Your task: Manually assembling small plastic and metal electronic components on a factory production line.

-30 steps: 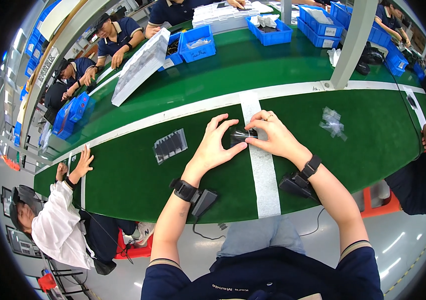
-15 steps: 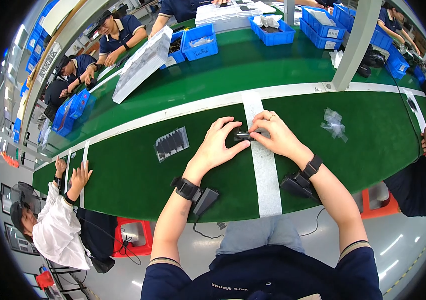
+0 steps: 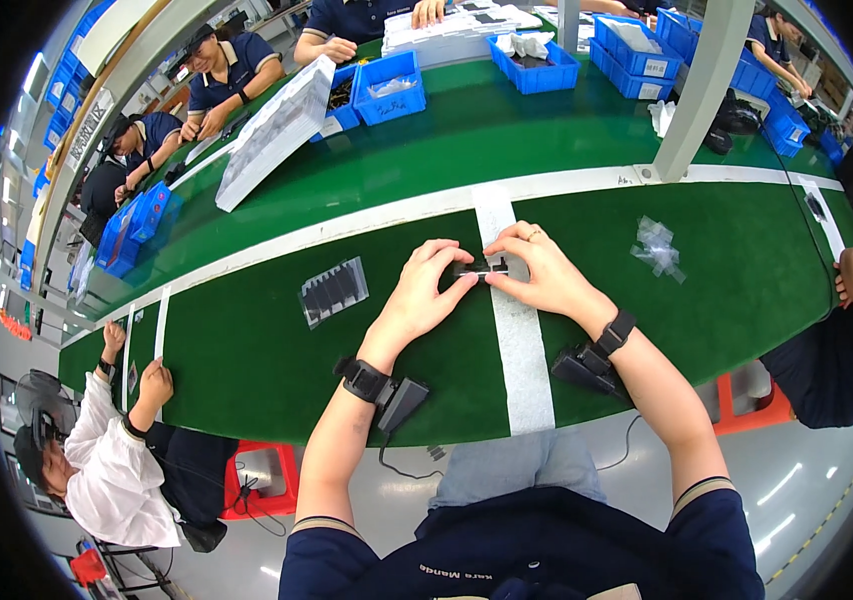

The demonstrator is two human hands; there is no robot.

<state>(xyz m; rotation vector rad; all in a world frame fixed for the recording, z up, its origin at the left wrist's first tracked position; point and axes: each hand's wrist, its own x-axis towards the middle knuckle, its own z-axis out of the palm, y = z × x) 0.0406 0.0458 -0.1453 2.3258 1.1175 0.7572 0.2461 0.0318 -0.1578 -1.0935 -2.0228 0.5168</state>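
1. Pinching the left end of a small black strip-like part between bent thumb and forefinger of the left hand.
2. Gripping the opposite end the same way with the right hand, thumb and forefinger bent inward, with a ring on one finger.
3. Holding the part low over the left edge of a white band across the green tabletop; cannot tell whether touching the surface.
4. Looks like a fine two-handed step, probably aligning or working on the part; too small to tell which.
5. Likely calls next for steadying one end and making a slight, light fingertip movement at the other.
6. Wearing a black wristband on the left wrist, with a matching one on the right.
7. Near the left hand, see a clear sheet with black strips; well right of the right hand, crumpled clear film.
8. Farther out, across the table, note blue bins beside a tilted white tray stack.
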